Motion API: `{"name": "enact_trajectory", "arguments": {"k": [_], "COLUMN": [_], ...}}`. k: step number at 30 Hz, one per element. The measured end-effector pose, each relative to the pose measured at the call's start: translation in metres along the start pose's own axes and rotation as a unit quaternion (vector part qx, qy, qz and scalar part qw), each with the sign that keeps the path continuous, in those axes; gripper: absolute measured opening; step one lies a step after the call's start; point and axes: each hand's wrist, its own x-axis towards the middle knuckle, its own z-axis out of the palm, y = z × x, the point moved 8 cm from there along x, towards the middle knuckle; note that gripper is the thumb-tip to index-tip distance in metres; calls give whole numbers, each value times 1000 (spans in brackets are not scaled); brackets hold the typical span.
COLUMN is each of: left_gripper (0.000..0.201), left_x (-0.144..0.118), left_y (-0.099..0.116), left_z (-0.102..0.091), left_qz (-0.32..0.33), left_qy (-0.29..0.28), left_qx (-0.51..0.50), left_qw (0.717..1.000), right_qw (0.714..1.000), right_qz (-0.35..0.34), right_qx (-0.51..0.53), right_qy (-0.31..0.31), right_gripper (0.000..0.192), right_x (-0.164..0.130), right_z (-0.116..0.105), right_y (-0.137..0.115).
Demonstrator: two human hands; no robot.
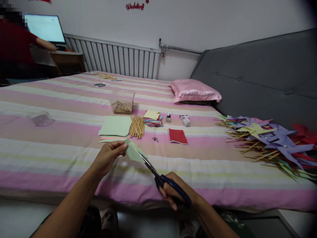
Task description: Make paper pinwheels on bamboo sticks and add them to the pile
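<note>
My left hand [112, 152] pinches a small piece of light green paper [133, 152] by its left end, above the near part of the bed. My right hand [173, 190] is wrapped round the dark blue handles of a pair of scissors [152, 168], whose blades meet the paper's right side. Just beyond the paper lie a stack of pale green sheets [115, 126], a bundle of thin wooden sticks [137, 126] and a pile of cut paper squares [152, 115]. A little heap of small metal bits [155, 139] and red paper squares [178, 136] are to the right.
Many paper pinwheels on sticks [267, 135] are heaped at the right. A clear plastic box [122, 102] with sticks, a small bottle [168, 117], a clear lid [41, 119] and a pink pillow [194, 91] rest on the striped bed [74, 152]. A person in red [17, 43] sits by a monitor.
</note>
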Motion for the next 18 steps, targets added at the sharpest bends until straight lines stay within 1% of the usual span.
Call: {"name": "enact_trajectory", "arguments": {"k": [9,13,18], "left_gripper": [13,12,14], "left_x": [0,-2,-3], "left_y": [-1,-1,0], "left_z": [1,6,12], "left_qz": [2,5,4], "left_qy": [-12,-34,-40], "left_qx": [6,17,20], "left_qw": [1000,999,999], "right_qw": [1000,999,999], "right_qz": [-2,-16,-15], "right_qx": [7,24,21], "right_qy": [-13,-20,-19], "right_gripper": [60,62,61], "right_x": [1,1,2], "right_z": [3,5,5], "right_y": [-1,-4,-3]}}
